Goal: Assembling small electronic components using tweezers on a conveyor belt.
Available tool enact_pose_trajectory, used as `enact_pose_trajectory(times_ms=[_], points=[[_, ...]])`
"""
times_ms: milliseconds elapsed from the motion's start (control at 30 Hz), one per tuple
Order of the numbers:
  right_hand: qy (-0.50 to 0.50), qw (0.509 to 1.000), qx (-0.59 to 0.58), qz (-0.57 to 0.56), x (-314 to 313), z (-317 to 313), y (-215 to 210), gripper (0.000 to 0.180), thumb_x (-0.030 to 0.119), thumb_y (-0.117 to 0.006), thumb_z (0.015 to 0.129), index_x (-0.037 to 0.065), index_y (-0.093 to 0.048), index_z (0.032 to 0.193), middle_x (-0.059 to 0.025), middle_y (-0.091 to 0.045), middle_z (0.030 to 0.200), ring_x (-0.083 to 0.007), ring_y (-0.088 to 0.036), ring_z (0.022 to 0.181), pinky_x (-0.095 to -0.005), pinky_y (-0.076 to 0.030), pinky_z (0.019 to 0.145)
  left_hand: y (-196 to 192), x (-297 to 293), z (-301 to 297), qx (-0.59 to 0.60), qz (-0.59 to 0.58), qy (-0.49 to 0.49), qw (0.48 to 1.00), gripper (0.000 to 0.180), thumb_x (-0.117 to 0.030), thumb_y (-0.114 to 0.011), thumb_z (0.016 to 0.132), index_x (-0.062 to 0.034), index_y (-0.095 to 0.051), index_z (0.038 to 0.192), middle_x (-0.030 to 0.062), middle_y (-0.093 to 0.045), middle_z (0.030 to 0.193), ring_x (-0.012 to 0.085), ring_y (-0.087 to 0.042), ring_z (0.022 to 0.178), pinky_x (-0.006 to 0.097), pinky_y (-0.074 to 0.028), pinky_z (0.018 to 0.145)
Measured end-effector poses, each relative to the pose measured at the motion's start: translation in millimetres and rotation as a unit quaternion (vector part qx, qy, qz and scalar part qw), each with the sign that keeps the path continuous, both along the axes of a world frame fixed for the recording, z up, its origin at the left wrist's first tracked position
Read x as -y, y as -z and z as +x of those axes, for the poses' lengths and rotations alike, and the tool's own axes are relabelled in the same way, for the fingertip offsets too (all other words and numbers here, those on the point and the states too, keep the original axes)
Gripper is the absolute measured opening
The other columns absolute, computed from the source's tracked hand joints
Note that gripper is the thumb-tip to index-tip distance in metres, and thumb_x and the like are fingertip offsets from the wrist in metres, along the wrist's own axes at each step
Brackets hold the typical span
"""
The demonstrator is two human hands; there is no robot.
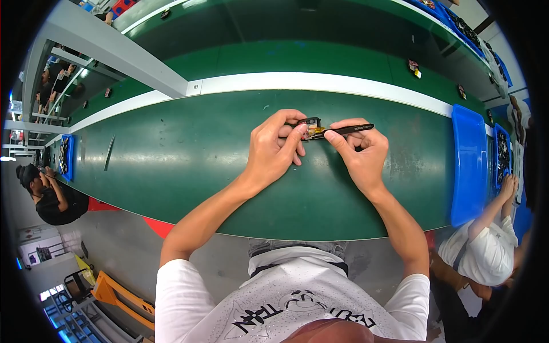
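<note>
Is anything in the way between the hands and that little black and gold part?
No. The left hand already pinches the small black and gold part, and the right hand touches black tweezers to it. Only bare green table surrounds them.

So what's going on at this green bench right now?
A person in a white T-shirt is working at a long green table. Their left hand pinches a small black part with gold-coloured bits just above the surface, while the right hand holds black tweezers with the tip at that part. A blue tray sits to the right, and other people work on either side.
</note>
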State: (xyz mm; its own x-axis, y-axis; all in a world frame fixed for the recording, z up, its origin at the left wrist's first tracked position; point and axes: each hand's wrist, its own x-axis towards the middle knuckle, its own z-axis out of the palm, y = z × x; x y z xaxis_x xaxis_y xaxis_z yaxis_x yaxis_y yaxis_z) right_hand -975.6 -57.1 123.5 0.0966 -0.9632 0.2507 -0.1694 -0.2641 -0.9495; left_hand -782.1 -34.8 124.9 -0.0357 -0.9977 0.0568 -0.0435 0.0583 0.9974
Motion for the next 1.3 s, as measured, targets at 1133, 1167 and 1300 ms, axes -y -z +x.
enact_pose_trajectory(times_ms=[1133,1167,1300], points=[[-0.031,0.993,-0.02,-0.113,-4,-3,-6,0.01,-0.001,-0.082,0.081,0.001,-0.076,0.089,0.0003,-0.067,0.072,0.0008,-0.038,0.048,-0.0202,-0.025,0.043,-1,5,10,-0.134,0.075,0.072,0.985,0.03,-0.015,-0.056,0.105,0.0109,-0.058,0.121,0.0186,-0.067,0.101,0.0199,-0.07,0.066,0.027,-0.058,0.048],[-0.03,0.994,-0.016,-0.108,-4,-2,-5,0.011,-0.001,-0.083,0.081,0.002,-0.076,0.089,0.0008,-0.066,0.07,0.0008,-0.037,0.047,-0.0203,-0.024,0.043,-1,5,10,-0.135,0.076,0.071,0.985,0.03,-0.014,-0.056,0.105,0.011,-0.058,0.121,0.0186,-0.067,0.102,0.0203,-0.07,0.066,0.027,-0.058,0.048],[-0.024,0.997,0.016,-0.066,-5,-2,-4,0.012,0.0,-0.084,0.08,0.002,-0.076,0.089,0.0015,-0.065,0.066,0.0006,-0.037,0.047,-0.0208,-0.024,0.043,0,4,8,-0.147,0.077,0.075,0.983,0.031,-0.014,-0.056,0.105,0.011,-0.058,0.122,0.0188,-0.067,0.102,0.0213,-0.071,0.067,0.027,-0.058,0.048]])
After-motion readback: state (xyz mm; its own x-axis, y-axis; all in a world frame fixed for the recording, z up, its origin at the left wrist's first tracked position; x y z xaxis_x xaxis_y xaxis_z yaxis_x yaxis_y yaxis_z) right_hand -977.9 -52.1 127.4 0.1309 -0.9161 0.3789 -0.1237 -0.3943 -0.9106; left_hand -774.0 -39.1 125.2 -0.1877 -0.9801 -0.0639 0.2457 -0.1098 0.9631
